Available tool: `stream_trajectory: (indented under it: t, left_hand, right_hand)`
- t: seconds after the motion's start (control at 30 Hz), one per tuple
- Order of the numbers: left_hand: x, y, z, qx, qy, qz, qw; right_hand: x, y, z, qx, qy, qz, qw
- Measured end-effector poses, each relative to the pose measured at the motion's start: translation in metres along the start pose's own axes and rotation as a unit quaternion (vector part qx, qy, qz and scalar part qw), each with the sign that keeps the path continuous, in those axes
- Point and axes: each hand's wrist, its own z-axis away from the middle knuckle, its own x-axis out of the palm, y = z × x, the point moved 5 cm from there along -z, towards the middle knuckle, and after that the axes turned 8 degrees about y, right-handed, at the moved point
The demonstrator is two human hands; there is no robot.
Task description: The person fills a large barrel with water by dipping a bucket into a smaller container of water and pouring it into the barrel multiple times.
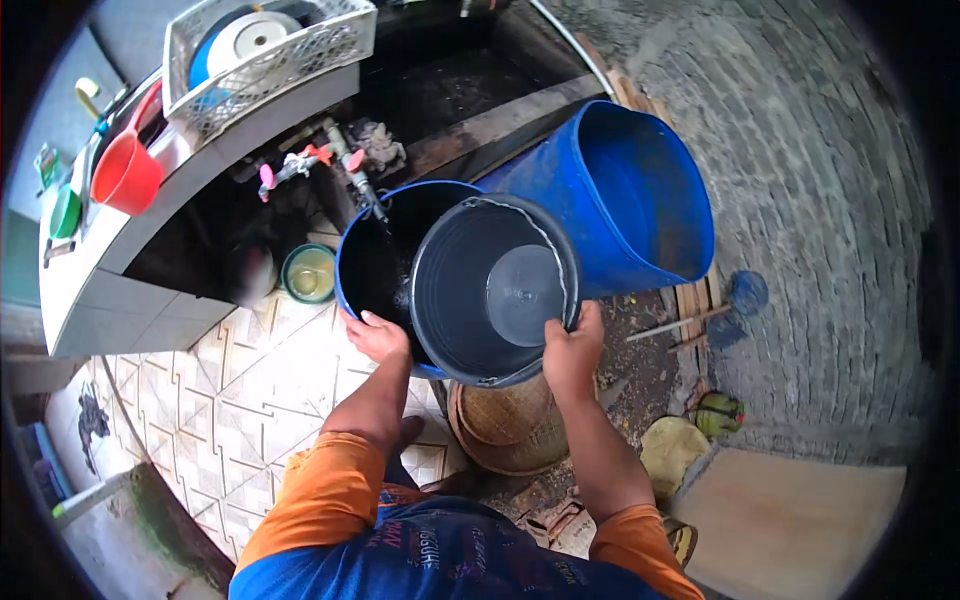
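A black plastic bucket (450, 290) is tilted over the mouth of a blue drum (352, 235), and its inside looks empty. My right hand (574, 350) grips the bucket's rim on the near right side. At the near left rim of the drum, my left hand (378, 336) is closed over the edge, its fingertips partly hidden. Above the drum, a tap (372, 200) lets a thin stream of water fall inside.
A second blue drum (600, 190) leans at the right, by the brick wall (800, 200). Woven baskets (505, 425) lie below the bucket. A red dipper (128, 172) and a white crate (290, 75) rest on the tiled counter. A green bowl (309, 273) holds liquid.
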Motion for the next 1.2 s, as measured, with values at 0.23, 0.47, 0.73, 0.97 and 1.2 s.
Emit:
stream_trajectory:
  t: [0.23, 0.47, 0.73, 0.97, 1.2]
  left_hand:
    - [0.007, -0.005, 0.004, 0.020, 0.002, 0.014, 1.000]
    - [0.009, 0.001, 0.005, 0.044, 0.003, 0.026, 0.999]
    - [0.009, 0.005, 0.004, 0.028, -0.006, 0.015, 0.999]
    - [0.009, 0.010, 0.004, 0.030, -0.009, 0.012, 0.999]
    - [0.010, 0.007, 0.003, 0.039, -0.001, 0.022, 0.999]
  right_hand:
    - [0.105, 0.070, -0.017, -0.001, -0.084, 0.181, 0.980]
    - [0.161, 0.139, -0.025, -0.007, -0.111, 0.376, 0.920]
    - [0.189, 0.193, -0.023, 0.044, -0.126, 0.420, 0.897]
    - [0.227, 0.205, 0.003, 0.078, -0.171, 0.339, 0.922]
    - [0.172, 0.198, -0.016, 0.362, -0.042, -0.190, 0.911]
